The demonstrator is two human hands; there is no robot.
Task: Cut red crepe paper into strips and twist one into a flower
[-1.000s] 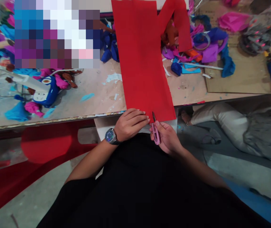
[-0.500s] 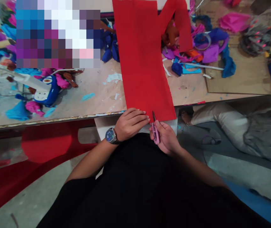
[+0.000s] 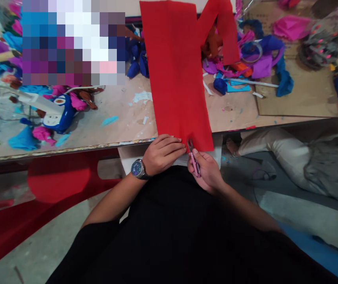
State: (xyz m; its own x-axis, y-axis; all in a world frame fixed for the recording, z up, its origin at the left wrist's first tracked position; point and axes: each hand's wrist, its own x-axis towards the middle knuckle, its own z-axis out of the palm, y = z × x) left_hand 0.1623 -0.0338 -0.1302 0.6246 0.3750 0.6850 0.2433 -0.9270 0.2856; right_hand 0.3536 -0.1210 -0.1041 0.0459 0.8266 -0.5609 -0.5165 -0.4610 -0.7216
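Note:
A long red paper sheet (image 3: 176,75) runs from the far side of the wooden table (image 3: 121,118) down over its near edge. My left hand (image 3: 163,153), with a watch on the wrist, is closed on the sheet's near edge and pinches it. My right hand (image 3: 206,169) grips small pink snips (image 3: 193,157). Their blades meet the bottom edge of the red sheet just right of my left fingers.
Crumpled blue, purple and pink paper scraps (image 3: 254,59) litter the table. A blue and white device (image 3: 57,114) with cables lies at the left. Cardboard (image 3: 302,90) covers the right side. A red plastic stool (image 3: 56,181) stands at my left, and someone's light trousered legs (image 3: 281,150) lie under the table.
The snips moved slightly up and left into the sheet's bottom edge. The sheet's lower right corner has pulled in to the left. My left hand stayed put.

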